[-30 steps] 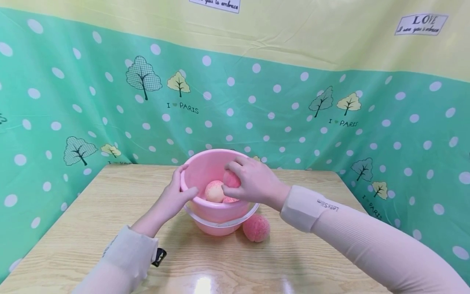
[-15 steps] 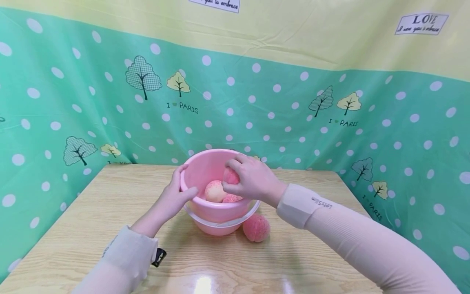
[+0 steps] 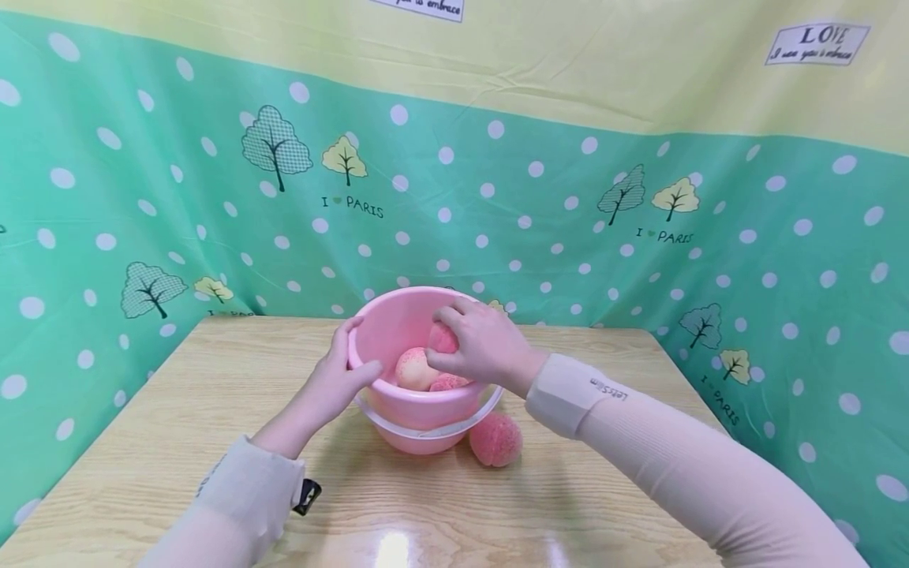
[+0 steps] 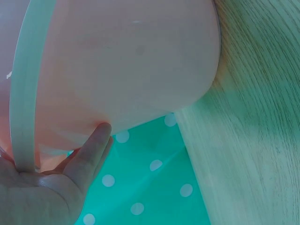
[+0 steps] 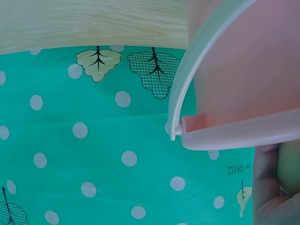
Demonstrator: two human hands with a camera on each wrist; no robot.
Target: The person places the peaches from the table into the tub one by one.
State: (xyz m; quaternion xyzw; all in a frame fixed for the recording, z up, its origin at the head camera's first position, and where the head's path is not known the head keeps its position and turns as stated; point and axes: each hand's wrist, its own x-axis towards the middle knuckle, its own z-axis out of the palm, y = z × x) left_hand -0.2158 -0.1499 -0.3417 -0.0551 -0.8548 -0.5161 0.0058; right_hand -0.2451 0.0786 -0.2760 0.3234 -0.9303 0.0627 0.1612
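A pink bucket [image 3: 419, 408] stands on the table, its white handle [image 3: 408, 431] hanging down the front. My left hand [image 3: 334, 380] grips the rim on the left side; in the left wrist view, fingers [image 4: 93, 147] lie against the outer wall. Inside the bucket are a pale, pink-speckled peach [image 3: 414, 369] and a redder one [image 3: 447, 383], partly covered by the rim. Just above them, my right hand [image 3: 486, 345] holds a pink peach [image 3: 442, 338] within the bucket's mouth. The right wrist view shows only part of this hand [image 5: 269, 197], beside the rim [image 5: 243, 135].
One more pink peach [image 3: 495, 439] rests on the wooden table [image 3: 234, 394], close to the bucket's front right. A green dotted cloth [image 3: 469, 205] with tree prints hangs behind the table and along both sides.
My right hand has shifted slightly left and up with its peach, uncovering a bit more of the redder peach below. The left hand and the bucket stay put.
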